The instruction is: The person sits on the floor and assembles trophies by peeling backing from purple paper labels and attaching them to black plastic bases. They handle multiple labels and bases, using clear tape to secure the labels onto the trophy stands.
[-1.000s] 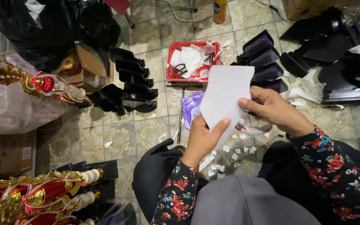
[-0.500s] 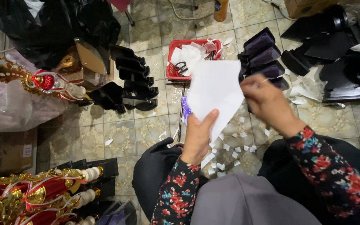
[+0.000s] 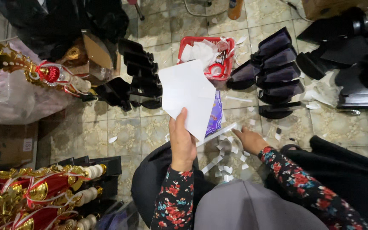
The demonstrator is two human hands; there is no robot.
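Here, seen from above, each item is labelled in turn.

Left hand: the left hand is raised at centre, its thumb pressed on the lower edge of a white sheet, pinching it so that the sheet stands up clear of the floor.
White sheet: held by its lower corner only, above the litter; it partly covers a purple printed sheet lying on the tiles behind it.
Right hand: the right hand is lowered to the floor, fingers stretched toward a long white paper strip; whether the fingertips grip the strip or merely touch it cannot be told.
Paper scraps: small white offcuts lie scattered on the tiled floor just in front of the knees, within easy reach of both hands.
Red basket: a red basket sits just beyond the sheet, holding crumpled white paper and red-handled scissors, so the cutting tool stays close by.
Black bases: rows of black moulded pieces and flank the basket on either side.
Trophies: red and gold trophies lie at the lower left, well apart from the hands; another rests at the upper left.
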